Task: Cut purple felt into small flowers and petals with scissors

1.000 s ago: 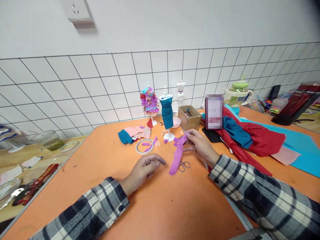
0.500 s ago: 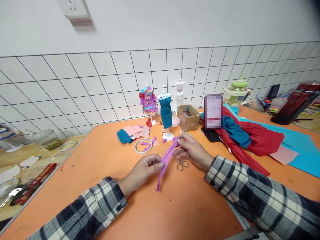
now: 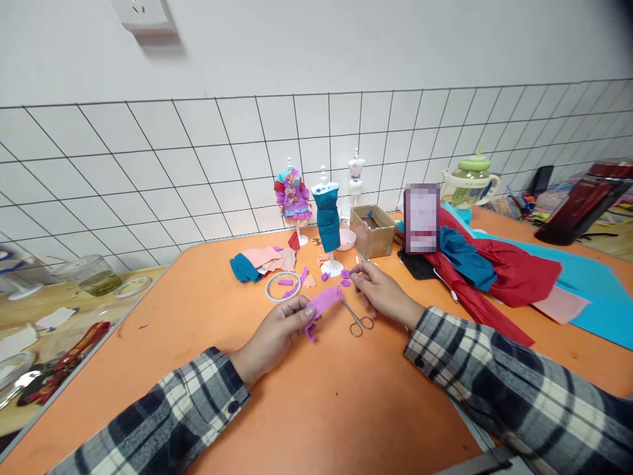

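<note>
A purple strip of crepe-like material [image 3: 326, 301] is pinched in my left hand [image 3: 279, 333], its far end pointing toward the scissors and its tail hanging below my fingers. My right hand [image 3: 383, 290] is closed beside small purple pieces [image 3: 345, 278]; what its fingertips hold, if anything, is too small to name. Small metal scissors [image 3: 356, 316] lie on the orange table [image 3: 297, 409] between my hands. Behind them stands a small mannequin in a teal dress [image 3: 327, 218]. A roll of white tape [image 3: 283, 287] lies around purple scraps, left of the mannequin's base.
Behind are a mannequin in a purple dress [image 3: 295, 196], a bare-looking white one [image 3: 355, 175], a cardboard box [image 3: 372, 231] and a phone [image 3: 422, 221]. Red sheets [image 3: 519, 274] and blue ones spread at right, near a pitcher [image 3: 469, 181] and a dark red bottle [image 3: 583, 204].
The strip's upper end has left my right hand and now lies lower and flatter, held by my left hand alone. Another small purple piece shows by my right fingertips.
</note>
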Demonstrator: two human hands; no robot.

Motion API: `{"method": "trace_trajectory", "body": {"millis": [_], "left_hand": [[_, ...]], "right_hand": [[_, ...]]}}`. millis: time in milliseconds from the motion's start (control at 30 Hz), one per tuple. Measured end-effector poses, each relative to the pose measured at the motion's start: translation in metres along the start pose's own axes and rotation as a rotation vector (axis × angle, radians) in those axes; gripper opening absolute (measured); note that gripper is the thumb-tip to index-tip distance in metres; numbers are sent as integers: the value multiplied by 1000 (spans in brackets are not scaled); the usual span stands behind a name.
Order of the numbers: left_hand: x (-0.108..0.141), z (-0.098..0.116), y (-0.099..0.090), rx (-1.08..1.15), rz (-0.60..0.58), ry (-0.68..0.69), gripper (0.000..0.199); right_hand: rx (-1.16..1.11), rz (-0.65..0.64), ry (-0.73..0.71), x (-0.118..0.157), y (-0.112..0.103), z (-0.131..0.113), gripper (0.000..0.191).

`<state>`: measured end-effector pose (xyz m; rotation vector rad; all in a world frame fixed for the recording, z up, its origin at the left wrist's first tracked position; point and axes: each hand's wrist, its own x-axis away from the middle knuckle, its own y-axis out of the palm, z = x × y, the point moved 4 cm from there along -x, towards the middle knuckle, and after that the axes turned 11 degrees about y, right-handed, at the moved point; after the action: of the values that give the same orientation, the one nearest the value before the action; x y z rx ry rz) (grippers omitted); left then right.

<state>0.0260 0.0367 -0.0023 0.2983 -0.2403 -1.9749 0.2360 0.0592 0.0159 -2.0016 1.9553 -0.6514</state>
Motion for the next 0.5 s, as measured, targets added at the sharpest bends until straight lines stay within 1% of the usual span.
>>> {"method": "trace_trajectory", "body": {"millis": [33, 67, 100, 133, 200, 300, 400, 433, 500], "left_hand": [[-1, 1, -2, 47, 36, -3, 25], [-1, 1, -4, 83, 67, -5, 23], [-2, 2, -6, 106, 92, -2, 22], [-3, 2, -7, 117, 111, 5, 21], [-4, 2, -10, 121, 142, 14, 22], [-4, -1, -12, 121, 157, -13, 26], [-4, -2, -11, 95, 128, -20, 23], [-4, -1, -11, 51, 119, 0, 23], [-4, 4, -13, -105, 127, 81, 20]], "right_hand": [[228, 42, -35, 4, -2, -3, 23], [445, 56, -68, 9, -2, -6, 24], [619, 38, -82, 14, 0, -8, 24], [748, 18, -84, 20, 3, -8, 24], [933, -21, -109, 33, 10, -9, 21], [1094, -77, -150, 45, 23, -9, 16], [1157, -97, -146, 48, 29, -11, 24], [1162, -94, -151, 49, 30, -12, 27], [1152, -96, -170, 49, 32, -14, 28]]}}
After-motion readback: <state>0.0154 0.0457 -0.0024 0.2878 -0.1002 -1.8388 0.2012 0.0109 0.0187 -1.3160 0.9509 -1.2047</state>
